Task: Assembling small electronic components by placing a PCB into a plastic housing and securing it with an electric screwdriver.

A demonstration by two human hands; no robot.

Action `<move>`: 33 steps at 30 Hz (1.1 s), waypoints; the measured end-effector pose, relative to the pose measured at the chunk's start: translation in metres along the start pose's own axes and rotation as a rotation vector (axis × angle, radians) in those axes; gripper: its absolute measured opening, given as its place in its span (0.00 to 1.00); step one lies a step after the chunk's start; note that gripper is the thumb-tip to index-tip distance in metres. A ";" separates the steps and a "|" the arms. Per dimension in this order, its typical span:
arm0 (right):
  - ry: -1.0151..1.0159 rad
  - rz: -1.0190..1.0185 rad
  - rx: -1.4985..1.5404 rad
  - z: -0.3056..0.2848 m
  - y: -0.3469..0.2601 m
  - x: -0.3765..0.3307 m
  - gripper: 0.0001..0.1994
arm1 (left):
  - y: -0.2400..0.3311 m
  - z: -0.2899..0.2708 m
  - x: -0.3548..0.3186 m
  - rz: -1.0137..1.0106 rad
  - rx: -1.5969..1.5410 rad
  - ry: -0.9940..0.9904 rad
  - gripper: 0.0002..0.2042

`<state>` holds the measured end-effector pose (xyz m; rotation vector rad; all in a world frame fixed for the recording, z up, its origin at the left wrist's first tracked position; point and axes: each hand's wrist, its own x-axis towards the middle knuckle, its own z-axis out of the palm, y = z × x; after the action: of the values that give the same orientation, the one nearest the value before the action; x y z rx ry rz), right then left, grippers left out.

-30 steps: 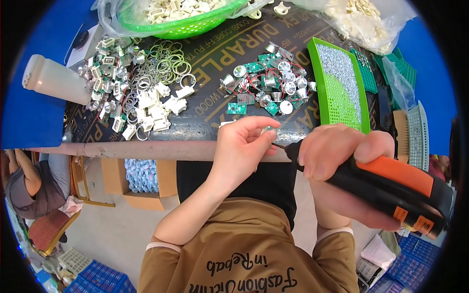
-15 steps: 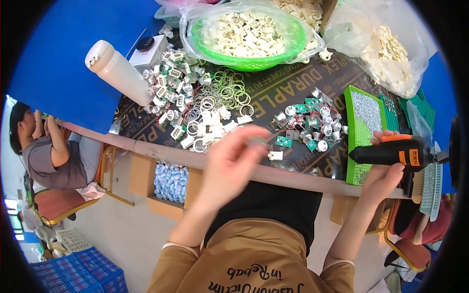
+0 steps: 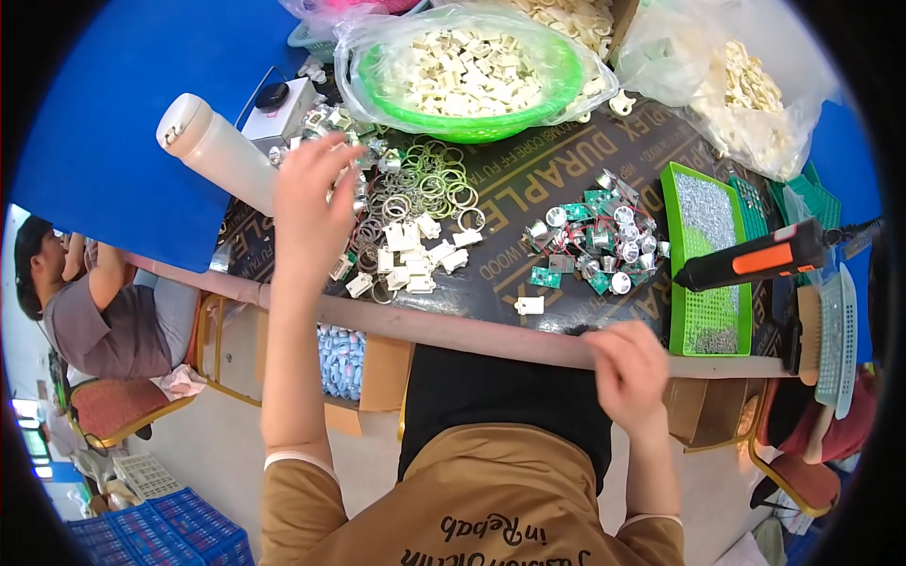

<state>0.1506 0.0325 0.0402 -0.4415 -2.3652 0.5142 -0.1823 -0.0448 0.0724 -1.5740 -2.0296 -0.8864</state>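
My left hand [image 3: 311, 203] reaches across the dark table [image 3: 528, 179], fingers spread over a heap of small silver metal parts [image 3: 363, 184], with nothing seen in it. My right hand [image 3: 628, 363] hangs at the table's front edge, loosely curled and empty. An orange and black electric screwdriver [image 3: 764, 257] lies across the green tray of screws [image 3: 703, 264], apart from both hands. Between the hands lie metal rings [image 3: 434, 184], white plastic pieces [image 3: 406, 264] and a cluster of green circuit boards with silver caps [image 3: 590, 245]. One white piece [image 3: 528, 305] lies alone near the edge.
A white bottle [image 3: 222, 151] lies left of my left hand. At the back stand a green basket of white parts [image 3: 472, 75] and a plastic bag of parts [image 3: 746, 85]. Another person [image 3: 94, 302] sits at the left. Blue crates [image 3: 160, 528] stand on the floor.
My right hand has let go of the screwdriver, which now lies on the green tray, and has dropped to the table edge. My left hand has moved up and left over the metal parts.
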 end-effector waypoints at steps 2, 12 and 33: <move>-0.108 0.017 0.015 0.012 -0.003 0.007 0.13 | 0.026 0.005 -0.013 -0.016 -0.180 -0.130 0.05; -0.120 0.154 -0.028 0.036 -0.009 0.030 0.11 | 0.075 0.030 -0.015 0.048 -0.199 -0.508 0.09; 0.121 0.630 1.178 0.028 -0.009 -0.006 0.09 | 0.148 0.038 -0.091 -0.518 -1.578 -0.499 0.17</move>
<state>0.1344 0.0152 0.0218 -0.5849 -1.3857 1.9112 -0.0136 -0.0581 0.0177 -1.9875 -2.0373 -3.0401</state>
